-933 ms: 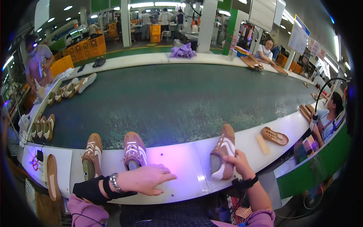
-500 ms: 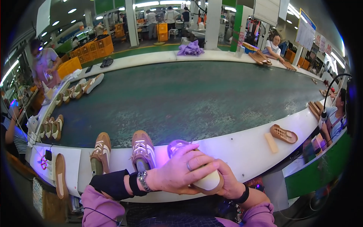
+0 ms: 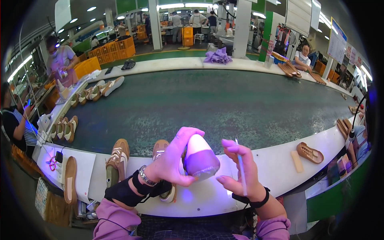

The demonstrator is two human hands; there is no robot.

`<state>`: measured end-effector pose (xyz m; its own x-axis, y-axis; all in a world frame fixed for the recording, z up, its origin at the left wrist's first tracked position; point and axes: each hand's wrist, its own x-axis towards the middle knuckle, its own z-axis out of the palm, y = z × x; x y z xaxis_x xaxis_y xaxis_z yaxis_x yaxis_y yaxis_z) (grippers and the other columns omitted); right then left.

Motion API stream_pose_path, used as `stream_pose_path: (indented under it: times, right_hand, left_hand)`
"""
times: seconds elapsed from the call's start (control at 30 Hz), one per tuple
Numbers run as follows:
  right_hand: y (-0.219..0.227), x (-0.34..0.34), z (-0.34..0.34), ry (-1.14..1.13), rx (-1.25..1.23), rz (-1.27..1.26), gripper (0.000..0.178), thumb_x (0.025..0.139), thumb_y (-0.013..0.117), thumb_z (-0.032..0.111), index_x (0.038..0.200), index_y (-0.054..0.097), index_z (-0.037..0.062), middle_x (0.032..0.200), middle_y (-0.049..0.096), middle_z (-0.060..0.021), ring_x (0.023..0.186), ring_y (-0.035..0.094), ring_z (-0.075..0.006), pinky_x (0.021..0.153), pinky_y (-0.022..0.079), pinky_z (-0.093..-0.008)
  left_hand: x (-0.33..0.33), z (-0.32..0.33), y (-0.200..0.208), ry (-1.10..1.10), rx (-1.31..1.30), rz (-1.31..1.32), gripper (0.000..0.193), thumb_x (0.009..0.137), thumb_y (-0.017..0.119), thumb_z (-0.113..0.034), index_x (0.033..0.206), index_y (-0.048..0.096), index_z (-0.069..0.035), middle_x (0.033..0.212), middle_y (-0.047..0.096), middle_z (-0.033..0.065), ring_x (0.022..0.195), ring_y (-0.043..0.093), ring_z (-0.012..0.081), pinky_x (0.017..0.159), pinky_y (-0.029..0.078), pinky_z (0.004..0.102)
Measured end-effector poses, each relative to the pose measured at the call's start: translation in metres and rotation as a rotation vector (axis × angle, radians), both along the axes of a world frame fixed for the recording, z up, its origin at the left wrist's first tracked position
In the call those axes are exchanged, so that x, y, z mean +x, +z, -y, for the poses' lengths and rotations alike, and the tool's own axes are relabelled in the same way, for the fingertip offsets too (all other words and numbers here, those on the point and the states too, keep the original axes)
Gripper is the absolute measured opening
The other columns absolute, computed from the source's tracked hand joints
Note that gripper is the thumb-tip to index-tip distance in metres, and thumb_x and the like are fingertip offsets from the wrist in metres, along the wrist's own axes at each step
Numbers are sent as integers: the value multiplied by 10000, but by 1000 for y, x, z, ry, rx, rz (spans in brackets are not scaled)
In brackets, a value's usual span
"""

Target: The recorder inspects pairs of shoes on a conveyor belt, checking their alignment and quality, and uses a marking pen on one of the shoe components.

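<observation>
My left hand (image 3: 172,162) is closed around a shoe (image 3: 203,161) above the white ledge, with one rounded end turned toward me. Purple light tints the shoe, which shows a pale upper panel and a darker band. Just right of it, my right hand (image 3: 250,172) is raised, holding a thin white stick (image 3: 241,168) against the fingers. The stick's tip does not touch the shoe. Behind my left wrist, a brown-and-white sneaker (image 3: 160,146) is partly hidden. A matching sneaker (image 3: 118,158) stands to its left.
A green conveyor belt (image 3: 192,104) runs beyond the white ledge (image 3: 264,172). On the right lie a tan sole (image 3: 310,153) and a pale block (image 3: 297,161). A long tan sole (image 3: 70,180) lies at left. More shoes (image 3: 64,129) line the belt's left side. Co-workers sit or stand around.
Both hands were on the shoe; now only my left holds it, turned to another angle. My right hand has moved away to the right and now holds the stick. The view has shifted.
</observation>
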<state>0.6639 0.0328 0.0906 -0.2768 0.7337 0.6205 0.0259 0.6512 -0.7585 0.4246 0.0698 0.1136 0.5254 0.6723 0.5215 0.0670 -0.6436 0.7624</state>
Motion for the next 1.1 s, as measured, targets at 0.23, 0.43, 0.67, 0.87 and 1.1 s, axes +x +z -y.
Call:
stream_pose_path:
  times: [0.23, 0.43, 0.67, 0.87, 1.1]
  right_hand:
    - [14, -18, -4, 178, -13, 138, 764, 654, 813, 188, 1265, 399, -7, 1265, 514, -193, 1116, 572, -281, 935, 481, -358]
    - [24, -18, 13, 67, 145, 258, 725, 649, 805, 184, 1246, 461, -42, 1204, 562, -211, 1073, 605, -297, 904, 504, -347]
    - [23, -23, 16, 20, 252, 296, 703, 649, 785, 154, 1243, 487, -75, 1191, 565, -257, 1072, 604, -340, 879, 515, -359]
    - [23, -24, 14, -27, 328, 327, 709, 649, 782, 140, 1253, 482, -78, 1200, 562, -255, 1073, 605, -337, 881, 513, -357]
    - [20, -14, -11, 248, -47, 136, 676, 690, 802, 159, 1245, 488, -62, 1189, 583, -190, 1111, 584, -249, 953, 465, -347]
  left_hand:
    - [-1, 35, 20, 219, 305, -284, 923, 520, 780, -274, 1329, 436, 10, 1086, 471, 148, 1047, 463, 278, 915, 392, 369]
    - [0, 53, 25, 236, 345, -237, 911, 534, 817, -255, 1316, 447, 32, 1045, 494, 147, 866, 553, 253, 722, 486, 315]
    - [-2, 50, 25, 241, 367, -199, 821, 531, 780, -219, 1264, 514, 39, 1002, 498, 120, 843, 527, 219, 700, 462, 296]
    - [-3, 48, 27, 242, 381, -195, 818, 525, 766, -221, 1261, 517, 36, 1016, 498, 127, 845, 528, 233, 711, 461, 301]
    - [-11, 15, 20, 40, 359, -151, 915, 552, 880, -298, 1275, 390, -24, 1293, 419, 185, 1039, 556, 282, 912, 442, 345]
